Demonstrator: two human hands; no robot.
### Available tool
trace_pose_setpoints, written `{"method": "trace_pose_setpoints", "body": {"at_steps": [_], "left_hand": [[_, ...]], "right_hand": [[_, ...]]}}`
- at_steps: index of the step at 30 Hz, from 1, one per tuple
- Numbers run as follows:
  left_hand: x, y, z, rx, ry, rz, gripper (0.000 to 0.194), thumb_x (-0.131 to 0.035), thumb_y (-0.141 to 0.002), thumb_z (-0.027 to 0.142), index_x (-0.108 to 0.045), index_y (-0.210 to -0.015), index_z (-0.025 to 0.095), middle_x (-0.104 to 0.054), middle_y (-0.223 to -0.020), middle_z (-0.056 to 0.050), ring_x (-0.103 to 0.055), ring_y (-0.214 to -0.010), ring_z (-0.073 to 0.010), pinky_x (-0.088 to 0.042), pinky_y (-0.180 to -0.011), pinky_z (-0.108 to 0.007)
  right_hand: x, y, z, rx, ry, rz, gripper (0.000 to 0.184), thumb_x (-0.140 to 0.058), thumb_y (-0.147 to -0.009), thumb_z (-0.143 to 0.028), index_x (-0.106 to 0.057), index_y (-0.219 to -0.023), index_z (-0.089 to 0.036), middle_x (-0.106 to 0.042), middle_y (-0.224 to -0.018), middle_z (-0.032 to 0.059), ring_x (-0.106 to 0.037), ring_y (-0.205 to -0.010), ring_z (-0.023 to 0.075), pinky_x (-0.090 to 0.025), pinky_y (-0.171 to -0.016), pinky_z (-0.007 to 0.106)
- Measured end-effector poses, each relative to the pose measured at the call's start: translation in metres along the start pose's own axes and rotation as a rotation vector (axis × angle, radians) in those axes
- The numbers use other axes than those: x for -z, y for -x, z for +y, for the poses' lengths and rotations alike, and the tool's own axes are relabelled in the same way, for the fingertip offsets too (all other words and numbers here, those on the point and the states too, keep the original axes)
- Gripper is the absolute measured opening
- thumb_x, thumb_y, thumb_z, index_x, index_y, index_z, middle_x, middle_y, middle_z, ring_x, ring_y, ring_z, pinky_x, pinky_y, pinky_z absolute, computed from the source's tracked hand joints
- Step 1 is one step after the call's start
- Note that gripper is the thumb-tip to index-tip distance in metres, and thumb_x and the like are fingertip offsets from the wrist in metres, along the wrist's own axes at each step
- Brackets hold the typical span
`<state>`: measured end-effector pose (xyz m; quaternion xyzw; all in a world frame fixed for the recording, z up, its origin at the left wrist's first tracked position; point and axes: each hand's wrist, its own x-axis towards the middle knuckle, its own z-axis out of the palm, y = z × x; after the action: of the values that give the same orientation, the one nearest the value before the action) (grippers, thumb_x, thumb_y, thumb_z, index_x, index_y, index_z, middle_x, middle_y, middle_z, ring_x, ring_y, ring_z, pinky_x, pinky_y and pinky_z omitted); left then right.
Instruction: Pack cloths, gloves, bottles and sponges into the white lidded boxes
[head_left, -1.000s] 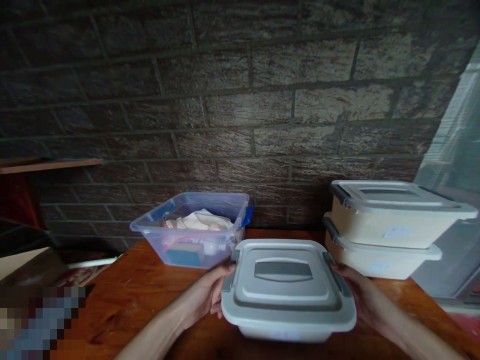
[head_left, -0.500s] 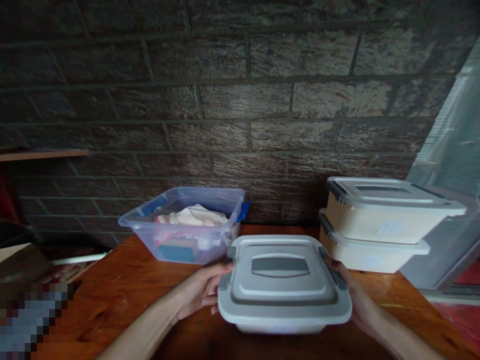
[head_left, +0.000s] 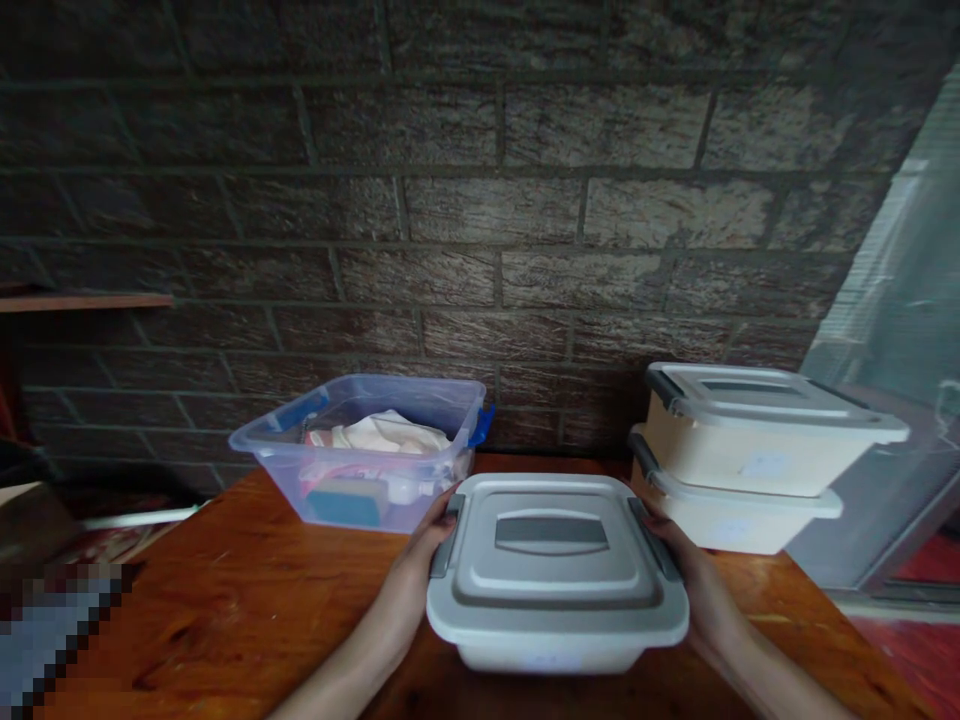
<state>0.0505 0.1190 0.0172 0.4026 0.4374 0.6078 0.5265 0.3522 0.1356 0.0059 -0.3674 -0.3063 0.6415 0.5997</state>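
Note:
A white storage box with a grey lid [head_left: 555, 580] is in front of me over the wooden table, its lid on. Along its left side, my left hand [head_left: 420, 550] grips the box by the dark side latch, with the thumb up at the lid's edge. My right hand [head_left: 694, 570] holds the opposite side at the right latch. The fingers of both hands are partly hidden behind the box. Whether the box's base touches the table I cannot tell.
A clear bluish plastic bin [head_left: 360, 460] holding cloth and small items stands back left. Two lidded cream boxes, an upper one [head_left: 750, 440] on a lower one [head_left: 750, 520], are stacked back right. A brick wall [head_left: 450, 210] rises behind the wooden table [head_left: 225, 600].
My left hand has moved up and forward along the box's left side to the latch. The view has shifted slightly; the right hand keeps its hold.

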Motion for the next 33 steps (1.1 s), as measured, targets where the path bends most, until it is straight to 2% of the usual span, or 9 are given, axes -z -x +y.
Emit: {"method": "trace_pose_setpoints", "body": {"at_steps": [4, 9, 13, 15, 18, 22, 25, 29, 33], "left_hand": [[-0.007, 0.004, 0.004, 0.034, 0.029, 0.06, 0.063, -0.069, -0.079, 0.035, -0.061, -0.14, 0.023, -0.077, -0.117, -0.002, -0.066, -0.112, -0.0284, -0.046, -0.096, -0.031], [-0.005, 0.003, 0.006, 0.093, -0.004, 0.047, 0.066, -0.07, -0.077, 0.034, -0.06, -0.141, 0.022, -0.075, -0.122, -0.003, -0.063, -0.12, -0.0291, -0.048, -0.091, -0.029], [-0.002, 0.0, 0.005, 0.106, -0.017, 0.049, 0.065, -0.071, -0.079, 0.034, -0.059, -0.142, 0.024, -0.072, -0.13, -0.002, -0.056, -0.132, -0.0277, -0.046, -0.097, -0.028], [-0.001, 0.0, 0.005, 0.103, -0.033, 0.041, 0.064, -0.07, -0.08, 0.034, -0.059, -0.142, 0.024, -0.072, -0.128, -0.002, -0.057, -0.13, -0.0279, -0.045, -0.1, -0.029], [0.001, 0.001, 0.008, 0.093, -0.054, -0.035, 0.061, -0.069, -0.081, 0.035, -0.061, -0.141, 0.023, -0.075, -0.122, -0.003, -0.061, -0.124, -0.029, -0.044, -0.102, -0.032], [0.005, -0.006, 0.012, 0.076, -0.032, -0.086, 0.059, -0.066, -0.08, 0.03, -0.063, -0.138, 0.023, -0.075, -0.122, -0.004, -0.065, -0.117, -0.0294, -0.043, -0.101, -0.034], [0.003, -0.012, 0.011, 0.044, -0.002, -0.055, 0.057, -0.063, -0.076, 0.025, -0.067, -0.133, 0.021, -0.074, -0.125, -0.004, -0.063, -0.119, -0.0294, -0.043, -0.1, -0.033], [-0.004, -0.013, 0.007, 0.042, 0.054, 0.021, 0.056, -0.062, -0.075, 0.026, -0.068, -0.13, 0.019, -0.071, -0.13, -0.004, -0.058, -0.126, -0.0289, -0.042, -0.099, -0.03], [-0.009, -0.008, 0.008, 0.099, 0.073, 0.036, 0.061, -0.062, -0.076, 0.028, -0.062, -0.137, 0.022, -0.073, -0.123, -0.002, -0.065, -0.111, -0.0254, -0.044, -0.092, -0.028]], "right_hand": [[-0.002, 0.001, -0.001, 0.024, 0.039, 0.009, 0.066, -0.07, -0.083, -0.036, -0.056, -0.147, -0.027, -0.073, -0.129, 0.0031, -0.062, -0.128, 0.03, -0.045, -0.111, 0.041], [0.001, 0.004, -0.003, 0.015, 0.076, -0.026, 0.065, -0.07, -0.086, -0.041, -0.053, -0.148, -0.03, -0.068, -0.138, 0.0021, -0.055, -0.135, 0.0282, -0.037, -0.116, 0.041], [0.004, 0.002, -0.002, 0.013, 0.1, -0.034, 0.065, -0.072, -0.085, -0.044, -0.055, -0.146, -0.029, -0.069, -0.136, 0.0038, -0.058, -0.132, 0.0307, -0.04, -0.114, 0.045], [0.008, -0.001, 0.0, 0.033, 0.1, -0.056, 0.062, -0.071, -0.086, -0.044, -0.057, -0.145, -0.03, -0.07, -0.134, 0.0038, -0.057, -0.133, 0.0304, -0.04, -0.114, 0.045], [0.015, -0.006, 0.002, 0.046, 0.085, -0.099, 0.058, -0.07, -0.087, -0.04, -0.059, -0.142, -0.03, -0.071, -0.133, 0.004, -0.058, -0.132, 0.0302, -0.041, -0.114, 0.045], [0.016, -0.011, -0.006, -0.019, 0.051, -0.155, 0.054, -0.067, -0.084, -0.03, -0.064, -0.138, -0.026, -0.071, -0.132, 0.0062, -0.065, -0.123, 0.0316, -0.047, -0.108, 0.045], [0.008, -0.012, -0.011, -0.044, 0.02, -0.148, 0.056, -0.063, -0.082, -0.027, -0.064, -0.138, -0.025, -0.072, -0.131, 0.0052, -0.067, -0.12, 0.0312, -0.05, -0.104, 0.044], [0.001, -0.011, -0.006, -0.045, -0.029, -0.099, 0.063, -0.062, -0.085, -0.031, -0.054, -0.148, -0.029, -0.072, -0.132, 0.0021, -0.068, -0.118, 0.0288, -0.051, -0.103, 0.041], [0.002, -0.012, -0.001, -0.049, -0.016, -0.098, 0.07, -0.063, -0.085, -0.03, -0.047, -0.153, -0.031, -0.073, -0.129, 0.0009, -0.07, -0.114, 0.027, -0.054, -0.096, 0.037]]}}
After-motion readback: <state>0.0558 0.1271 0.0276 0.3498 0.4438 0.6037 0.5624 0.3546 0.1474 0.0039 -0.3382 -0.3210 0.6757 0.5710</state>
